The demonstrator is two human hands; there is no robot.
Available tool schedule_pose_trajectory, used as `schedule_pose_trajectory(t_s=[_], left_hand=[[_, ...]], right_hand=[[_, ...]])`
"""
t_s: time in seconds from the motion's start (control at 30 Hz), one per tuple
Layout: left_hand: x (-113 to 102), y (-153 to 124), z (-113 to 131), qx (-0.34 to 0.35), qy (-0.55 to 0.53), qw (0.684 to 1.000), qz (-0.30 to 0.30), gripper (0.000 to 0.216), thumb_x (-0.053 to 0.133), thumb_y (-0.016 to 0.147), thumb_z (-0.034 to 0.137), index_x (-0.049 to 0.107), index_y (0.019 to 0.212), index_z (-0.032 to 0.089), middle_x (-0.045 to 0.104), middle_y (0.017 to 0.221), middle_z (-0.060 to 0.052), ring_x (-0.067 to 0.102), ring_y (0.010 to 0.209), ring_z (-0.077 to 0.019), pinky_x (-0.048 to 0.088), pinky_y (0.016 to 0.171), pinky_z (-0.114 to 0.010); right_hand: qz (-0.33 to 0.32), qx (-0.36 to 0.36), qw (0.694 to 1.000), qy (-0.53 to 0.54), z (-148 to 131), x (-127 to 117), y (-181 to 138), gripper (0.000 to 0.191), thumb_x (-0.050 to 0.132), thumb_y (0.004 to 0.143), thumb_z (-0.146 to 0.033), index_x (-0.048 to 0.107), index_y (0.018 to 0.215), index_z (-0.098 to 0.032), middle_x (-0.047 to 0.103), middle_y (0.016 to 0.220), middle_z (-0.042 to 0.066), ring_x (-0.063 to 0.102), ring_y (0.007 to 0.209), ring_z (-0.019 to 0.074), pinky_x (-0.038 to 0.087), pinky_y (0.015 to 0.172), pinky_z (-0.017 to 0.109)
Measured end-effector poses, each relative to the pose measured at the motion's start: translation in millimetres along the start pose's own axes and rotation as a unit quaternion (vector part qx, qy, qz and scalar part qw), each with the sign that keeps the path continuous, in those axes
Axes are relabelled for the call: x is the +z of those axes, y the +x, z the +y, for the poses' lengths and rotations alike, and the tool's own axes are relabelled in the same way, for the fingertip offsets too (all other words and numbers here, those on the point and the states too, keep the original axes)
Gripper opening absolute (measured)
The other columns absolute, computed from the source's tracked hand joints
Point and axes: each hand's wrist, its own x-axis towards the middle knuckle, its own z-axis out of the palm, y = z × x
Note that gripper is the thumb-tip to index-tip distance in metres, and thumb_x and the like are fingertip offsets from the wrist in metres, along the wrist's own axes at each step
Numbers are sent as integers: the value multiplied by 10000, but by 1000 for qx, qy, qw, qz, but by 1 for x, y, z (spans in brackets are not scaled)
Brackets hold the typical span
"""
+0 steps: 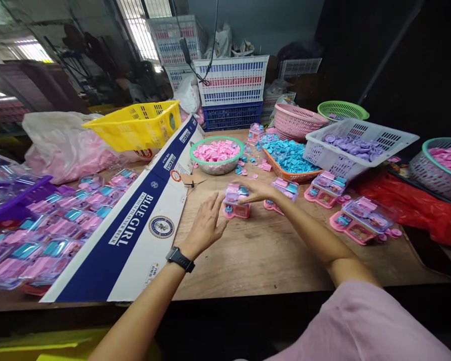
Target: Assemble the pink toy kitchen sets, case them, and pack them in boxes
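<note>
A small pink toy set under a clear plastic cover stands on the wooden table in front of me. My right hand rests over its top right, fingers curled on the cover. My left hand, with a black watch on the wrist, touches the toy's left side with fingers stretched out. More pink toy sets lie to the right, and another lies nearer the table's right edge.
A flattened blue-and-white carton lies on the left, with several packed toys beyond it. A bowl of pink pieces, a tray of blue pieces, a white basket of purple parts and a yellow basket stand behind.
</note>
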Motion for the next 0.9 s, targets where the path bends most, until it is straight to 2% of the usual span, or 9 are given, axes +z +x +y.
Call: schedule_pose_trajectory(t_s=[0.1,0.17,0.23,0.3,0.4,0.53,0.67,0.8,0.9], left_hand=[[7,0,0,-13,-3,1000,-25,818,690,920,396,269,1604,238,284,1698,-201,268,1584,-387,230,1270,-655],[10,0,4,-26,-8,999,-27,751,696,904,358,347,1557,231,374,1642,-196,346,1540,-387,290,1246,-635],[8,-1,10,-51,-15,999,-4,640,675,909,327,436,1489,200,503,1503,-188,487,1419,-360,410,1181,-561],[4,-4,18,-89,-9,996,23,560,678,903,330,511,1410,163,581,1313,-174,583,1250,-341,502,1079,-501],[-2,-16,29,-143,14,988,48,506,730,868,391,588,1301,170,584,1161,-152,607,1110,-342,544,977,-472],[-6,-37,34,-178,-29,981,76,575,737,876,503,564,1353,232,600,1224,-139,602,1170,-330,506,1041,-459],[-12,-43,32,-250,-117,959,54,645,679,915,577,535,1408,188,628,1303,-149,600,1249,-311,469,1099,-436],[-23,-33,32,-362,-232,903,-21,657,625,929,636,546,1392,177,645,1374,-168,620,1255,-315,511,1034,-413],[-30,-27,35,-392,-328,856,-76,677,583,947,661,492,1451,218,624,1453,-146,654,1219,-296,558,942,-371]], right_hand=[[58,-34,997,31,-4,-2,-26,739,764,906,-479,482,1553,-260,516,1571,96,456,1462,301,356,1210,451],[175,78,982,-4,7,-7,-49,673,702,951,-535,507,1541,-275,492,1587,101,369,1514,337,293,1243,514],[247,242,938,-35,27,-12,-72,628,602,1009,-552,511,1539,-227,480,1585,157,351,1514,385,275,1237,571],[230,343,910,-24,47,-13,-91,612,533,1042,-527,519,1520,-145,525,1530,216,433,1459,400,329,1209,568],[172,340,924,34,55,-1,-114,596,514,1036,-474,513,1504,-105,569,1495,212,512,1418,351,387,1199,489],[167,300,934,100,13,28,-129,786,523,981,-614,383,1599,-150,432,1630,170,391,1522,348,326,1256,507],[119,254,939,199,-45,47,-130,931,539,936,-711,255,1664,-205,394,1659,135,405,1516,352,334,1261,520],[58,271,912,301,-71,51,-120,1092,634,894,-707,103,1701,-197,485,1582,194,649,1278,365,549,1084,519],[29,279,885,372,-75,54,-115,1210,703,850,-704,-7,1706,-228,365,1659,191,691,1201,349,665,862,443]])
